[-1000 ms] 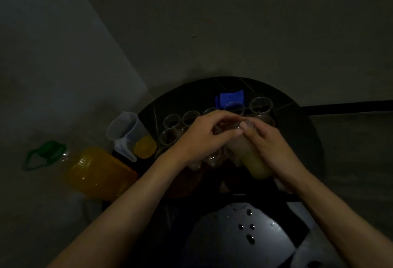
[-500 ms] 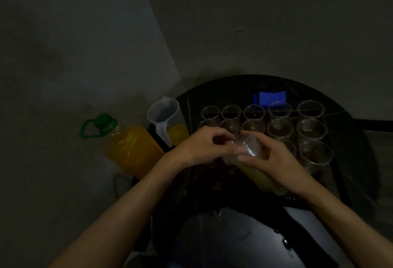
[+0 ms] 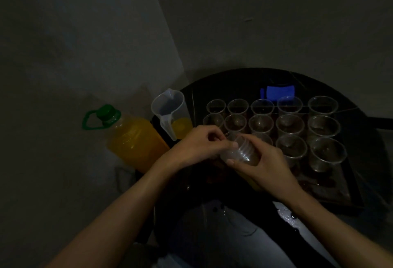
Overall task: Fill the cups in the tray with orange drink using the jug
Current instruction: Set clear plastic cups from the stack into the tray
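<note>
Several clear plastic cups point(image 3: 290, 125) stand in rows on a dark tray point(image 3: 331, 193) on a round black table point(image 3: 234, 80). My right hand point(image 3: 263, 165) grips a stack of clear cups point(image 3: 240, 152) lying on its side in front of the tray. My left hand point(image 3: 197, 146) pinches the rim of the stack's top cup. A translucent jug point(image 3: 170, 110) with a little orange drink at its bottom stands left of the tray. The cups on the tray look empty in the dim light.
A large bottle of orange drink point(image 3: 131, 140) with a green cap and handle stands left of the jug. A blue object point(image 3: 279, 93) lies behind the cups. Walls close in behind and to the left. Wet drops shine on the dark surface point(image 3: 289, 216) near me.
The view has swung left, so the bottle and jug sit nearer the middle. Both hands with the cup stack have drawn back from over the tray toward me.
</note>
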`<action>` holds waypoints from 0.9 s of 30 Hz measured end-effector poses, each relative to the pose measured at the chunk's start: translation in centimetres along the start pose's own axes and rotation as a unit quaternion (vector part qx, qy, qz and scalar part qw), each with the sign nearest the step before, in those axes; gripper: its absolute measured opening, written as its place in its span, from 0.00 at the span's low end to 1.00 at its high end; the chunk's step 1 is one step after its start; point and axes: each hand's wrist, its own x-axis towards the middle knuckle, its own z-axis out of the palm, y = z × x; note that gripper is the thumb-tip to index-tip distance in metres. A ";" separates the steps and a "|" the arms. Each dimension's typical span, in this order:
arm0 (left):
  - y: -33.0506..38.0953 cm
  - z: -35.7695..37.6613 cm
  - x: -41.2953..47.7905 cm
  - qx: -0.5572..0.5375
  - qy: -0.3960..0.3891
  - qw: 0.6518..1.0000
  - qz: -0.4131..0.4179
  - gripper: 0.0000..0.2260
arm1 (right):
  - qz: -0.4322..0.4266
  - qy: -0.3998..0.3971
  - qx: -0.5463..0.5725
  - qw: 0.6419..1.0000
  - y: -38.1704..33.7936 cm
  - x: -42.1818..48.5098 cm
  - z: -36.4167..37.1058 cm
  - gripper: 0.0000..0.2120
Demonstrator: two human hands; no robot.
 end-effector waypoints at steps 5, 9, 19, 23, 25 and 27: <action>-0.3 -1.6 -0.5 -0.029 0.040 0.999 0.019 0.16 | 0.002 0.001 -0.032 0.999 0.4 0.0 0.3 0.37; -0.8 -4.4 -2.0 -0.054 0.090 0.994 0.024 0.19 | -0.001 0.003 -0.025 1.000 0.2 -0.1 0.2 0.39; -6.2 -2.4 -5.1 0.069 0.196 0.978 -0.025 0.29 | -0.001 0.036 -0.002 0.999 -0.3 -0.1 -1.3 0.43; -7.6 0.0 -4.2 0.159 0.218 0.963 -0.004 0.37 | -0.006 0.043 0.007 0.999 -0.4 -0.3 -2.0 0.42; -7.9 1.0 -3.9 0.177 0.216 0.960 0.004 0.39 | -0.002 0.046 0.011 0.999 -0.2 -0.4 -2.4 0.42; -8.1 1.7 -3.6 0.182 0.215 0.959 -0.001 0.41 | 0.001 0.050 0.014 0.999 0.0 -0.5 -2.7 0.42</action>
